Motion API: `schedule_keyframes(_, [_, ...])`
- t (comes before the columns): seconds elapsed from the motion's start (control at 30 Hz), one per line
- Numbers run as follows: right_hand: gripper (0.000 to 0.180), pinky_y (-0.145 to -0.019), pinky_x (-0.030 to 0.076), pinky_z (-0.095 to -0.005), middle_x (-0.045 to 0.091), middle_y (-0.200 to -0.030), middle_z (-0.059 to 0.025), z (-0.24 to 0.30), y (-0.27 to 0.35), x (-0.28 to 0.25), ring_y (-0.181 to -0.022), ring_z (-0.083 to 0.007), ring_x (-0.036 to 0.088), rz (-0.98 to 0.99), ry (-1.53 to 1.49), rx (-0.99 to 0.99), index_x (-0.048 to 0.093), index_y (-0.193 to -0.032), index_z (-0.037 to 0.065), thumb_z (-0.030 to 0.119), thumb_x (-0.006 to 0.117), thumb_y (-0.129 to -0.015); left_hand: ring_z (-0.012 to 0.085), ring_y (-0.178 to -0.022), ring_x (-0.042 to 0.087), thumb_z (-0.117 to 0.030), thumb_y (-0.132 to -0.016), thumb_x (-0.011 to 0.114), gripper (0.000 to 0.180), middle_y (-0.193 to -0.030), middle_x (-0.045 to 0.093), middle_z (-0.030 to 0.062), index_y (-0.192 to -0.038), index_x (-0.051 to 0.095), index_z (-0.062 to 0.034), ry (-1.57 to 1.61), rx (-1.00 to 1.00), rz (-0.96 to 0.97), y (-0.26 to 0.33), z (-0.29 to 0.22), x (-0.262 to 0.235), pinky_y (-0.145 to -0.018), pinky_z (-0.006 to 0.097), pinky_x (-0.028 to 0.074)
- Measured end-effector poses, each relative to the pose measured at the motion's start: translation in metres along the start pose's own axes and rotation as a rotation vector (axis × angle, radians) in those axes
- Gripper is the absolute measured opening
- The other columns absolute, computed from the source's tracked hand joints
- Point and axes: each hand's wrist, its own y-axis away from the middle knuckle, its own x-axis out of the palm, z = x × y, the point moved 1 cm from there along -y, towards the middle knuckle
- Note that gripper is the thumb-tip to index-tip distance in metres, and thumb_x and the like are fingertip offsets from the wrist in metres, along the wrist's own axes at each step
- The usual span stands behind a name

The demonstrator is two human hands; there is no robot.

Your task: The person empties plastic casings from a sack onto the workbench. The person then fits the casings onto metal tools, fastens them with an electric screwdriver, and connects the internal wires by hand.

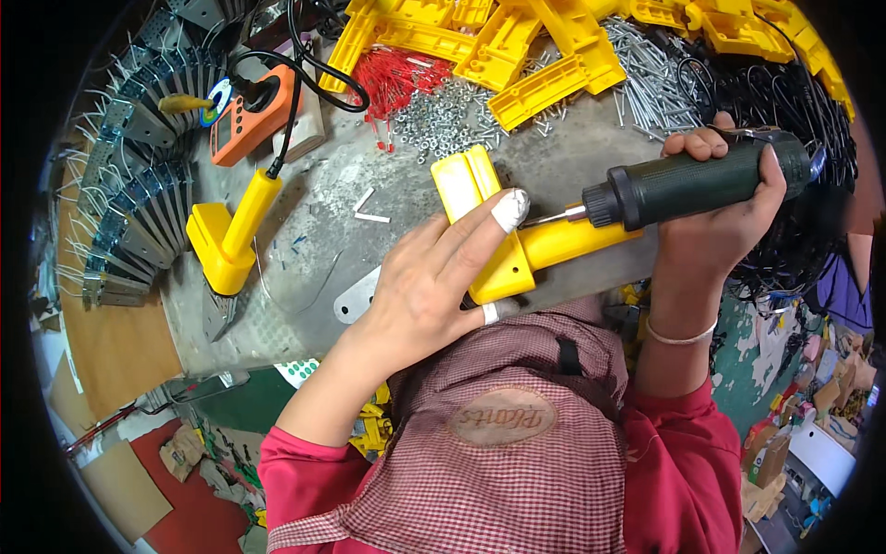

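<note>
My left hand (420,282) is closed around a yellow plastic tool housing (506,270) at the near edge of the table, its handle pointing right. White tape wraps one fingertip, close to the driver's tip. A flat metal blade (355,300) with a hole sticks out to the left under that hand. In my right hand (724,189) is a dark green electric screwdriver (678,192), lying nearly level. Its thin bit reaches left over the housing, beside the taped finger; the exact contact point is hidden.
A yellow corded tool (226,245) stands at the left, near an orange meter (249,115). Metal blades with white wires (138,203) line the left edge. Farther back lie red components (397,78), nuts (443,120), screws (651,78), yellow housing parts (558,88) and black cables (784,249).
</note>
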Motion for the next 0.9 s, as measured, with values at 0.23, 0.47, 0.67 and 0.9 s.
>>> schedule_keyframes(0.23, [0.041, -0.082, 0.044, -0.0376, 0.051, -0.076, -0.0051, -0.01, 0.005, 0.002, -0.071, -0.0189, 0.051, -0.021, -0.027, 0.053, 0.05, -0.099, 0.002, 0.041, 0.047, -0.088, 0.036, -0.11, 0.058, -0.016, -0.057, 0.082, 0.1, -0.138, 0.05, 0.011, -0.142, 0.03, -0.0056, -0.016, -0.029, 0.032, 0.001, 0.0, -0.001, -0.088, 0.042, 0.049])
schedule_keyframes(0.47, [0.043, -0.08, 0.045, -0.0359, 0.051, -0.079, -0.0057, -0.013, 0.004, -0.01, -0.072, -0.0177, 0.052, -0.09, -0.039, 0.068, 0.049, -0.105, 0.0, 0.04, 0.049, -0.088, 0.0372, -0.098, 0.06, -0.029, -0.07, 0.077, 0.087, -0.133, 0.052, 0.0172, -0.142, 0.034, -0.0074, 0.049, 0.017, -0.107, -0.007, -0.002, -0.008, -0.083, 0.041, 0.05])
schedule_keyframes(0.67, [0.046, -0.083, 0.045, -0.0358, 0.049, -0.084, -0.008, -0.011, 0.007, -0.021, -0.077, -0.0186, 0.051, 0.018, -0.089, 0.047, 0.046, -0.112, -0.005, 0.035, 0.05, -0.09, 0.0387, -0.099, 0.061, -0.003, -0.079, 0.055, 0.068, -0.113, 0.062, 0.021, -0.142, 0.029, -0.0041, -0.109, -0.177, -0.234, -0.013, 0.043, -0.03, -0.086, 0.045, 0.049])
schedule_keyframes(0.9, [0.043, -0.085, 0.043, -0.037, 0.047, -0.084, -0.0078, -0.009, 0.002, -0.032, -0.078, -0.0191, 0.05, 0.081, -0.165, 0.084, 0.046, -0.112, -0.005, 0.03, 0.055, -0.088, 0.0356, -0.105, 0.059, 0.013, -0.064, 0.044, 0.075, -0.114, 0.064, 0.0136, -0.137, 0.038, -0.0052, -0.205, -0.2, -0.105, 0.003, 0.058, -0.038, -0.09, 0.043, 0.048])
